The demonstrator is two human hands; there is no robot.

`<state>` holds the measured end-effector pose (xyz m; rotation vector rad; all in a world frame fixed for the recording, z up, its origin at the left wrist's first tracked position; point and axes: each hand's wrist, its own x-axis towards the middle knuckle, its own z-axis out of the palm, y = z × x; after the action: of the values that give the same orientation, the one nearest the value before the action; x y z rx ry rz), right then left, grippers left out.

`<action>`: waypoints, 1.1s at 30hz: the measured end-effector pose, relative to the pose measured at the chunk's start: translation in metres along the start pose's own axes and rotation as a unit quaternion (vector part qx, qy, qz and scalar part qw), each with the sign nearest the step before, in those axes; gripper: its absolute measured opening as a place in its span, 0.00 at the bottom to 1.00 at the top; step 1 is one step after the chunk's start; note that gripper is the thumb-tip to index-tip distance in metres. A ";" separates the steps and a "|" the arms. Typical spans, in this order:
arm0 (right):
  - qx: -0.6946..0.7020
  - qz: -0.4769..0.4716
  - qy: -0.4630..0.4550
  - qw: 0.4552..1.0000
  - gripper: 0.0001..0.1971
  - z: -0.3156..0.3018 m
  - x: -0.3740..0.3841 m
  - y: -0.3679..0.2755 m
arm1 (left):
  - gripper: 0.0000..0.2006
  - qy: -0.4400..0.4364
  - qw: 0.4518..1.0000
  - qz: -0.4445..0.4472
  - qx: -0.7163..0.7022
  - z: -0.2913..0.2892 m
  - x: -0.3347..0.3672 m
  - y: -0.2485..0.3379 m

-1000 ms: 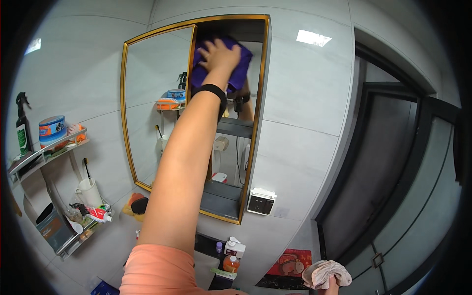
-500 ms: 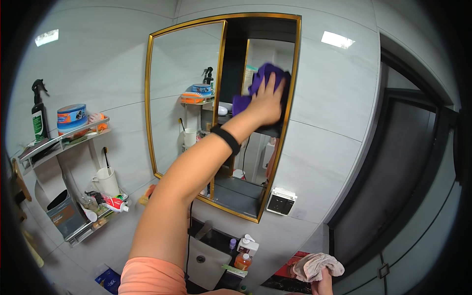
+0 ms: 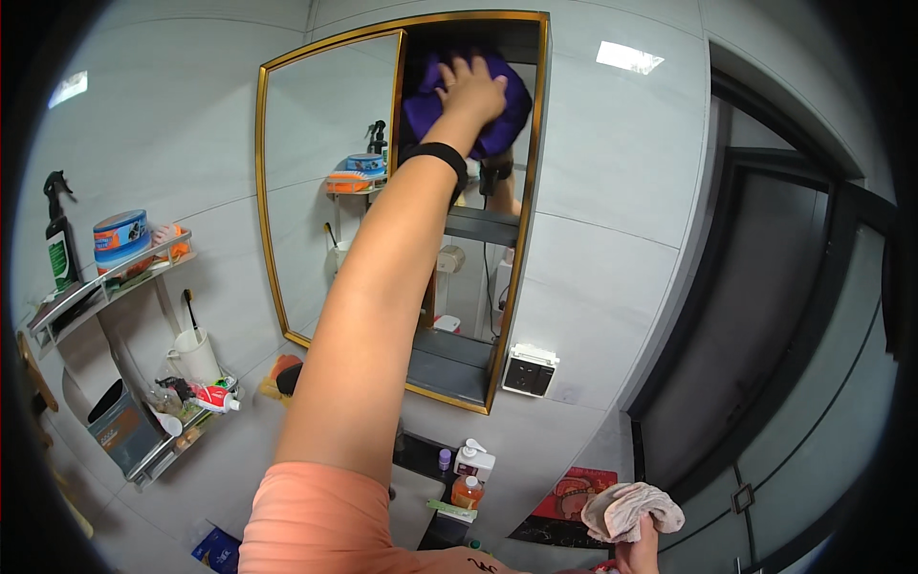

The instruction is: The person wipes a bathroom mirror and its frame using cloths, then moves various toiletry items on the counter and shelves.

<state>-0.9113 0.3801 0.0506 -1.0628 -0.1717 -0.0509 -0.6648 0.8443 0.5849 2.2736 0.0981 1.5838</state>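
High in the uncovered right part of the mirror cabinet (image 3: 543,143), my left hand (image 3: 470,96) presses a purple cloth (image 3: 512,107) against the inside with spread fingers. The cloth bunches around and beyond the fingers, and what lies behind it is hidden. A black band circles my left wrist. At the lower right, my right hand (image 3: 641,547) grips a crumpled pale cloth (image 3: 626,509), away from the cabinet. Below the purple cloth, a grey cabinet shelf (image 3: 483,226) shows, and mirrored surfaces reflect part of an arm.
A wall rack (image 3: 115,287) at left carries a spray bottle (image 3: 59,239), blue tub (image 3: 120,234) and white mug (image 3: 195,354). Under the cabinet are a socket (image 3: 530,371), pump bottle (image 3: 473,459), orange bottle (image 3: 467,493) and sink (image 3: 413,507). A dark-framed door (image 3: 765,287) stands right.
My left hand has moved the purple cloth upward and a little left inside the cabinet, uncovering the shelf below. The right hand still holds the pale cloth. The whole view has shifted slightly.
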 end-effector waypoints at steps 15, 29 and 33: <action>-0.011 -0.016 -0.050 0.999 0.24 0.037 0.005 0.000 | 0.23 -0.422 0.886 0.129 0.144 -0.047 -0.090 0.015; 0.028 0.036 -0.035 0.998 0.24 0.055 -0.005 0.017 | 0.13 -0.248 0.840 0.475 0.085 0.006 -0.111 -0.052; 0.006 0.043 -0.069 0.997 0.25 0.059 0.001 0.030 | 0.14 -0.334 0.864 0.127 -0.354 -0.015 -0.148 -0.055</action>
<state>-0.9140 0.4465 0.0531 -1.0600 -0.2499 0.1005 -0.7247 0.8607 0.4385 2.0998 -0.8460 0.6401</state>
